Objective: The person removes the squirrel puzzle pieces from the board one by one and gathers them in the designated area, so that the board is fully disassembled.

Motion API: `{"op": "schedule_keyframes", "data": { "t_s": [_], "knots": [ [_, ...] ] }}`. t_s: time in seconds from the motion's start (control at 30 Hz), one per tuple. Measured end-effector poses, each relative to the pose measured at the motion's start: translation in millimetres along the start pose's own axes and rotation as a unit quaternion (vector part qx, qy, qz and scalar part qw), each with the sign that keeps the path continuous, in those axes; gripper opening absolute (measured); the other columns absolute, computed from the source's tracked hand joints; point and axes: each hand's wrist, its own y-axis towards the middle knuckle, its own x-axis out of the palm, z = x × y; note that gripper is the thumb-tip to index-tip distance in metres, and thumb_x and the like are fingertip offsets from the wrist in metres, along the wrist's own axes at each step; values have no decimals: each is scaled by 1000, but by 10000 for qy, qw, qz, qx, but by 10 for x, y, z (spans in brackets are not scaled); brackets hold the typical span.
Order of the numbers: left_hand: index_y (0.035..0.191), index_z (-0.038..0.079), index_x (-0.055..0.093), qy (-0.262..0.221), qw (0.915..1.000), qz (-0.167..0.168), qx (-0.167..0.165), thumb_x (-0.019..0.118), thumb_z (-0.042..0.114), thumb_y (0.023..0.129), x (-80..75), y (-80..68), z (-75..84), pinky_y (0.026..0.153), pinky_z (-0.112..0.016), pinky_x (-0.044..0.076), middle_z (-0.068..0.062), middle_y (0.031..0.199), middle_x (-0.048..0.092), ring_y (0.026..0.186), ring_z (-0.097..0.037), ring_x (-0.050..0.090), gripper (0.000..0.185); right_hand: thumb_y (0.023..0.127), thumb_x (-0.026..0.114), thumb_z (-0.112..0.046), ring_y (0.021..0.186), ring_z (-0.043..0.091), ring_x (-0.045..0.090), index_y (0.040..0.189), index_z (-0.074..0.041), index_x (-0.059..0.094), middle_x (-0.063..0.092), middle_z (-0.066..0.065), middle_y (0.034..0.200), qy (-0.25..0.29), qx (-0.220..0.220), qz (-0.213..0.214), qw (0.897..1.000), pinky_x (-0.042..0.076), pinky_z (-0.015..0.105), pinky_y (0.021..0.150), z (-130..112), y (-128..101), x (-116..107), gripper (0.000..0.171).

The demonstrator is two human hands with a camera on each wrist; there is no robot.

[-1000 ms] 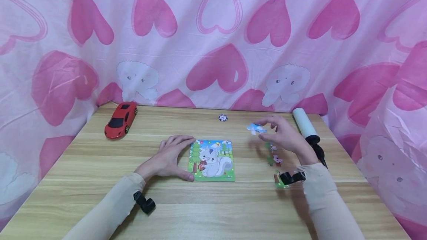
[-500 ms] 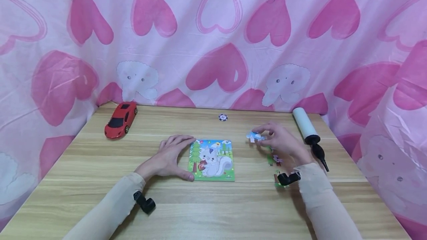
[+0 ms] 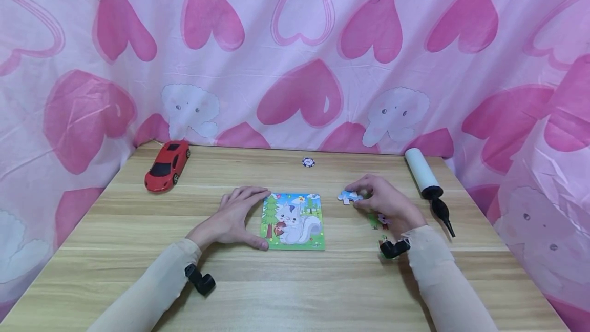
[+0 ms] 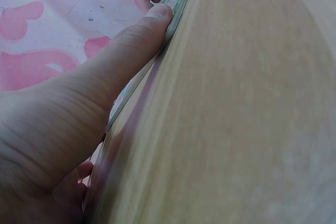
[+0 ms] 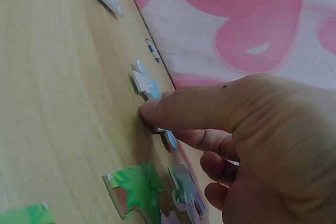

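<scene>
One sky-blue jigsaw piece [image 3: 346,197] is pinched narrowly by the right hand [image 3: 386,200], right of the squirrel puzzle [image 3: 295,223], whose left edge the widely spread left hand [image 3: 236,219] touches; gripping the piece lightly should keep its tabs free

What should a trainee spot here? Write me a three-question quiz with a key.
1. Which hand holds the blue piece?
2. True or false: seen from the head camera, the chip lies between the car and the pump.
3. The left hand touches: (a) the car; (b) the board; (c) the pump.

Key: 1. The right hand. 2. True. 3. b.
</scene>
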Motion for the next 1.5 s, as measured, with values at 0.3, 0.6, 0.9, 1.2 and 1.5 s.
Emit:
{"op": "schedule_keyframes", "data": {
  "t_s": [0.3, 0.6, 0.9, 1.2, 1.5],
  "knots": [
    [173, 19, 42, -35, 10000, -3, 7, 93, 82, 66, 0, -1, 2, 118, -65, 30, -6, 176, 40, 161, -40, 29, 134, 100, 83, -8, 118, 31, 53, 140, -16, 79, 65, 10, 132, -393, -67, -21, 9992, 48, 39, 92, 7, -7, -7, 41],
    [173, 19, 43, -30, 10000, -2, 1, 93, 82, 66, -3, -3, 1, 119, -66, 30, -6, 176, 40, 161, -39, 29, 134, 101, 83, -8, 123, 32, 53, 140, -17, 79, 64, 10, 139, -470, -77, -23, 9989, 47, 41, 97, 24, -3, -13, 41],
    [173, 19, 43, -95, 10000, -22, -20, 92, 82, 66, -11, -4, 3, 121, -69, 28, -6, 176, 40, 161, -40, 29, 133, 100, 83, -6, 122, 32, 52, 139, -15, 79, 65, 10, 139, -432, -92, -42, 9990, 46, 41, 97, 19, 2, -9, 40],
    [172, 18, 43, -93, 10000, 28, -16, 91, 81, 68, -7, -13, 0, 122, -70, 28, -5, 175, 41, 159, -39, 30, 130, 101, 82, -6, 127, 33, 51, 139, -14, 78, 63, 10, 144, -400, -47, -46, 9992, 44, 45, 103, 7, -8, 2, 39],
    [172, 18, 43, -137, 9999, 25, -52, 92, 77, 70, -10, -16, 11, 122, -70, 27, -5, 175, 41, 160, -38, 30, 128, 100, 82, -7, 126, 34, 53, 143, -12, 75, 65, 12, 146, -395, -71, -45, 9992, 45, 49, 107, -4, -8, 2, 43]
  ]
}}
